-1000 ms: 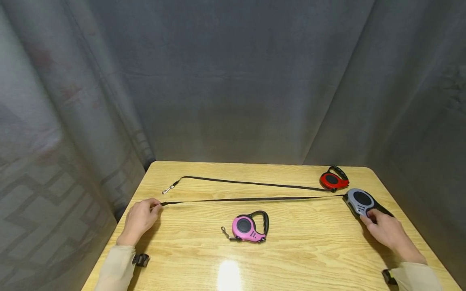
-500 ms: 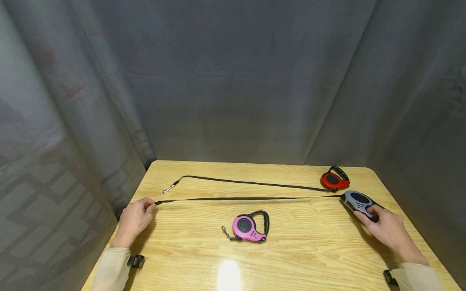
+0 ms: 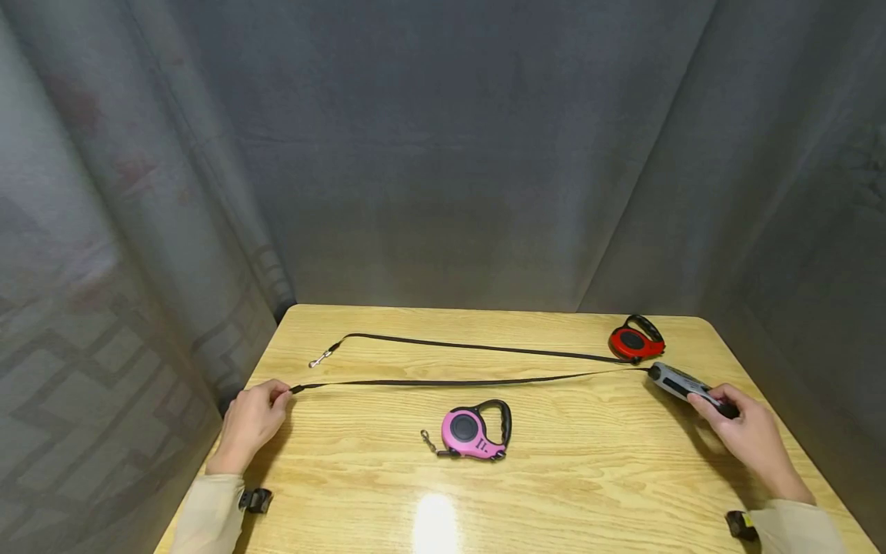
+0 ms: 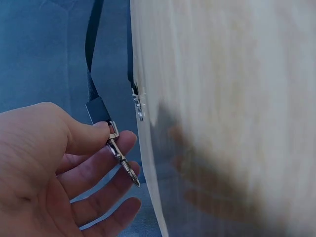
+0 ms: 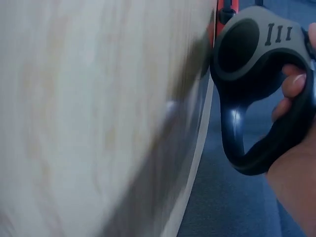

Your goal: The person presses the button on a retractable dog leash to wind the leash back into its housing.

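Between thumb and fingers, my left hand (image 3: 251, 423) pinches the metal snap hook (image 4: 121, 157) at the end of a black strap. That strap (image 3: 443, 382) stretches across the table, with a slight sag, to a grey and black retractable dog leash (image 3: 677, 381). The leash's black loop handle (image 5: 296, 116) is in the grip of my right hand (image 3: 751, 438), fingers curled through it. Its casing stands nearly edge-on in the head view, tilted over the table's right side.
Behind it lies a red retractable leash (image 3: 635, 343), its strap (image 3: 471, 348) drawn out leftward to a metal clip (image 3: 321, 358). A pink retractable leash (image 3: 462, 431) with its clip (image 3: 428, 441) lies mid-table. Grey curtains (image 3: 443, 154) surround the wooden table (image 3: 554, 492).
My left hand has shifted slightly left with the hook. My right hand has turned the grey leash from face-up to nearly edge-on. The red and pink leashes stay put.
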Demonstrator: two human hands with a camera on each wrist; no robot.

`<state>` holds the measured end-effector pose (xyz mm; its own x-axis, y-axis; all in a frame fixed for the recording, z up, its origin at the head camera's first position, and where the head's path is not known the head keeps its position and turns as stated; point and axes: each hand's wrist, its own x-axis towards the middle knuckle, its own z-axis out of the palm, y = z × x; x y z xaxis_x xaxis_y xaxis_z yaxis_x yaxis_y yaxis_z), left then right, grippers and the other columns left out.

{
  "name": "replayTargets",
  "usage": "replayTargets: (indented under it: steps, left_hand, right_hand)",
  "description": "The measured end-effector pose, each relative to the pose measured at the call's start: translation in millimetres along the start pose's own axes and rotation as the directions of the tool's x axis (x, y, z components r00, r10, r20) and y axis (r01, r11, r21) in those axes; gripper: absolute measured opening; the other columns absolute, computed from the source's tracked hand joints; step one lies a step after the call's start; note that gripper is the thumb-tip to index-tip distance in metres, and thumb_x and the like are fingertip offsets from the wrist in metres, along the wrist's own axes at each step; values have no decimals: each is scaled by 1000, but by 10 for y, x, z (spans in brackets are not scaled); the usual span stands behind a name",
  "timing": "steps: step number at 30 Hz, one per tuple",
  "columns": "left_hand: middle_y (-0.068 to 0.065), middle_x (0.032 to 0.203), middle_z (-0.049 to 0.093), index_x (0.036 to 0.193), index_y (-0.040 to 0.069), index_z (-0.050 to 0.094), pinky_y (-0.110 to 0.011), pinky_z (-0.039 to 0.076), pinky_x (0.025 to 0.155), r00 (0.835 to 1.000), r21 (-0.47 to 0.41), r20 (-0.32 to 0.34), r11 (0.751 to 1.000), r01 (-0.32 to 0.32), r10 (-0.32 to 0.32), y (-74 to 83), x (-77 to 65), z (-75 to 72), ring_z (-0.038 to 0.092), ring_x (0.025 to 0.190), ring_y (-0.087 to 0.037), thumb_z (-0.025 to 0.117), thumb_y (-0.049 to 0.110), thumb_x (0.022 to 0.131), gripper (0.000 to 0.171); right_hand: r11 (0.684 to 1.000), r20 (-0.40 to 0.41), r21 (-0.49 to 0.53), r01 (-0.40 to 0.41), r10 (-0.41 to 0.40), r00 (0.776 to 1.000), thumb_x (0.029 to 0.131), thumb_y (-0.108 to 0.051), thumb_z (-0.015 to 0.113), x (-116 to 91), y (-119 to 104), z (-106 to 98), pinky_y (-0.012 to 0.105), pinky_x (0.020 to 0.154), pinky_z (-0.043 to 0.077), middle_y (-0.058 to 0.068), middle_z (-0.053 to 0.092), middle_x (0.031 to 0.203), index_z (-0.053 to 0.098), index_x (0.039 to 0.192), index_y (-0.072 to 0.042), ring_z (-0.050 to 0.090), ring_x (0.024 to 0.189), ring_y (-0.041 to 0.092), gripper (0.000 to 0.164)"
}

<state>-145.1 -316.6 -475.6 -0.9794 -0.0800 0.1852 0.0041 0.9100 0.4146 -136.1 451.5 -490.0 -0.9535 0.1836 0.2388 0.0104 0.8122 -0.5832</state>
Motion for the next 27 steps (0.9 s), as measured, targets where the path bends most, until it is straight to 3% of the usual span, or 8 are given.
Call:
replayTargets:
  steps: [5, 14, 21, 27]
  left_hand:
    - [-15, 97, 80, 107, 3, 78, -55, 54, 70, 1000, 2, -6, 1000, 1, -1, -18, -3, -6, 74, 82, -38, 68, 14, 102, 16]
    - [-15, 97, 80, 107, 3, 78, -56, 54, 74, 1000, 1, -15, 1000, 15, -15, -35, -27, -6, 74, 82, -38, 66, 15, 102, 17]
    - [-11, 91, 78, 105, 4, 77, -51, 52, 69, 997, -29, -56, 998, 57, -59, -30, -22, -24, 71, 79, -34, 64, 17, 103, 18]
    - [-9, 86, 77, 102, 6, 78, -51, 51, 71, 987, -55, -145, 996, 64, -71, -50, 6, -44, 71, 77, -33, 65, 16, 103, 16]
  right_hand:
    - [993, -26, 117, -23, 26, 999, 99, -29, 77, -8, 16, -4, 20, 63, 37, -21, 57, 76, 67, 99, -3, 48, 70, -2, 28]
    - [980, -59, 198, -1, 13, 998, 100, -25, 75, -9, -5, -27, 16, 67, 38, -27, 59, 80, 66, 95, -4, 51, 75, -5, 22]
    - [983, -88, 185, 21, -5, 996, 98, -22, 77, 2, 2, -14, 13, 67, 38, -30, 59, 80, 68, 96, -3, 51, 75, -8, 21]
    - [985, -112, 164, 47, -29, 993, 95, -20, 81, -8, -6, -20, 13, 66, 38, -31, 58, 80, 69, 93, -6, 51, 74, -9, 18]
